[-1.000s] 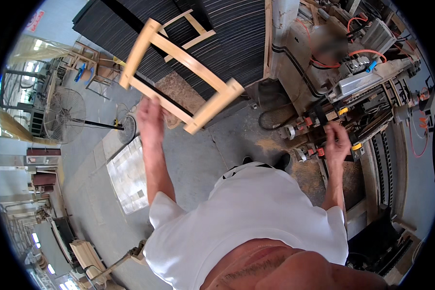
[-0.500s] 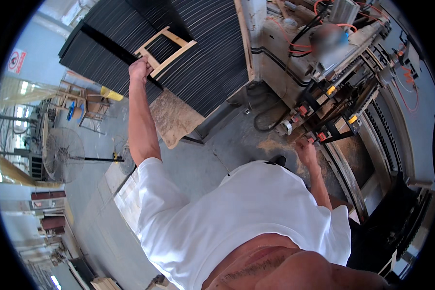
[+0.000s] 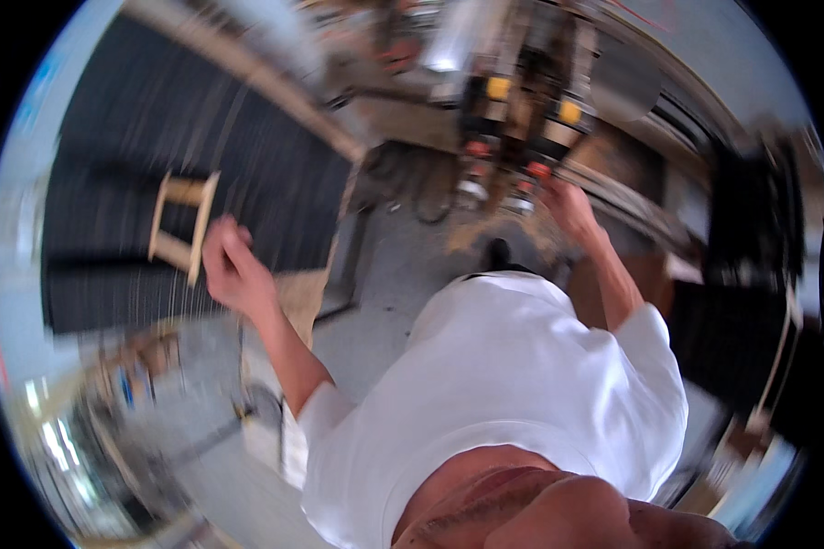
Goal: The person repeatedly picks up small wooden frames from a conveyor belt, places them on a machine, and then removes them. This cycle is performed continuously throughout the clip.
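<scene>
A light wooden frame (image 3: 199, 229), rectangular with an opening in its middle, lies on the black slatted surface (image 3: 265, 174) at the left. Just to the right of it is my left hand (image 3: 236, 267), blurred, its fingers loosely bent and apart, holding nothing. My right hand (image 3: 569, 210) is at the machine, its curled fingers against the red part (image 3: 537, 170) at the near end of one rail. Whatever those fingers grip is too small and smeared to name.
The machine's paired rails (image 3: 522, 91) carry yellow and red fittings and reach away from me. Sawdust (image 3: 471, 233) lies on the floor below them. A pale board (image 3: 300, 297) juts out beneath the black surface's near edge. Dark material (image 3: 728, 339) stands at the right.
My left hand has let go of the wooden frame and drawn back from it. The whole view has swung to the right and blurred. My right hand stays by the machine's red part.
</scene>
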Available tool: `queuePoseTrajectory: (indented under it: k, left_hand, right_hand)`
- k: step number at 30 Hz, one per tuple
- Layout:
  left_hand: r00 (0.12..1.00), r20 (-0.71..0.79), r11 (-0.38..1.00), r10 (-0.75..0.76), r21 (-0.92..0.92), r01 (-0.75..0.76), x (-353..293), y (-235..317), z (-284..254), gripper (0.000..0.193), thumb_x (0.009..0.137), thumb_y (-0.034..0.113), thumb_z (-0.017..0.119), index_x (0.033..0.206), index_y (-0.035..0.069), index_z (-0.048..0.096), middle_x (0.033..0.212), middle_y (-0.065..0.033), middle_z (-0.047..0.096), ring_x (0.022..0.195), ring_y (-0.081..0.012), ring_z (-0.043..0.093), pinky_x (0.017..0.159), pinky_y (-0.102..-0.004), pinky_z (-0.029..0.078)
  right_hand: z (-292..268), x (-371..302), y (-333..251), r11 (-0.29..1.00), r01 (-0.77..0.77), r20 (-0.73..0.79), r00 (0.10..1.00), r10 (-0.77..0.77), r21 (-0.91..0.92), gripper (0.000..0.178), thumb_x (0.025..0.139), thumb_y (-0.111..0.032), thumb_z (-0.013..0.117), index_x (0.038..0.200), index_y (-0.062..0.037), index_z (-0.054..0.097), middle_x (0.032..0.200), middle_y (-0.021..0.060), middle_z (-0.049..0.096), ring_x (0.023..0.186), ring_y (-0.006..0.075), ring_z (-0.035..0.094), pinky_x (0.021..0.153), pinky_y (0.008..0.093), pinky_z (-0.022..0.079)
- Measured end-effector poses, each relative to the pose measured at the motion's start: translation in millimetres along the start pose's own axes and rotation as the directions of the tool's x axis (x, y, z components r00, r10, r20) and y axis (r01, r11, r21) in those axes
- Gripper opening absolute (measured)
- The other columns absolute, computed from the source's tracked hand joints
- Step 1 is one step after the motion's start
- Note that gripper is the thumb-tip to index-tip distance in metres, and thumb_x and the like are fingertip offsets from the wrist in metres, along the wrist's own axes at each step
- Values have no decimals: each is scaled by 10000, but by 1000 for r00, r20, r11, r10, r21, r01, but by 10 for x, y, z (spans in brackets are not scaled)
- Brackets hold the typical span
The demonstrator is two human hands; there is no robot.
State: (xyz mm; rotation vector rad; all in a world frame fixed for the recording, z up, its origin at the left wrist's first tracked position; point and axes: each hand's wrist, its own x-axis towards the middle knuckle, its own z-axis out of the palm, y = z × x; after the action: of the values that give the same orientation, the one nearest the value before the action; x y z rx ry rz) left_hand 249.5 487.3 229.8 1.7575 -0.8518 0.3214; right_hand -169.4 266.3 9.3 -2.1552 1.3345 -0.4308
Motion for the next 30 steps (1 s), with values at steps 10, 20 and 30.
queuePoseTrajectory:
  k: [10, 20, 30]
  left_hand:
    - [220, 975, 823, 2, -127, 554, -2175, -381, 2267, 235, 937, 202, 615, 1042, -4, 658, 818, -49, 660, 723, -96, 613, 645, -246, 511]
    - [79, 993, 889, 88, -114, 444, -2150, -820, 2794, 233, 899, 181, 639, 1039, -3, 669, 821, -59, 683, 717, -120, 641, 663, -266, 511]
    - [177, 983, 880, -39, -50, 473, -1876, -665, 2987, 221, 888, 171, 635, 1017, -4, 674, 820, -72, 687, 729, -127, 644, 657, -277, 514]
  right_hand:
    - [-2995, -1543, -581, 647, -482, -734, 653, -184, -591, 206, 789, -156, 708, 977, -77, 677, 1111, 89, 654, 1038, 294, 607, 879, 397, 485]
    - [-3331, -2951, -300, 409, -898, -866, 328, 378, -162, 222, 875, -217, 612, 1084, -145, 627, 1001, 107, 678, 974, 277, 647, 816, 373, 495]
    - [-3135, -605, -356, 984, -171, -778, 625, 68, -52, 267, 844, -58, 693, 1109, -88, 680, 981, 26, 694, 928, 92, 624, 831, 250, 485]
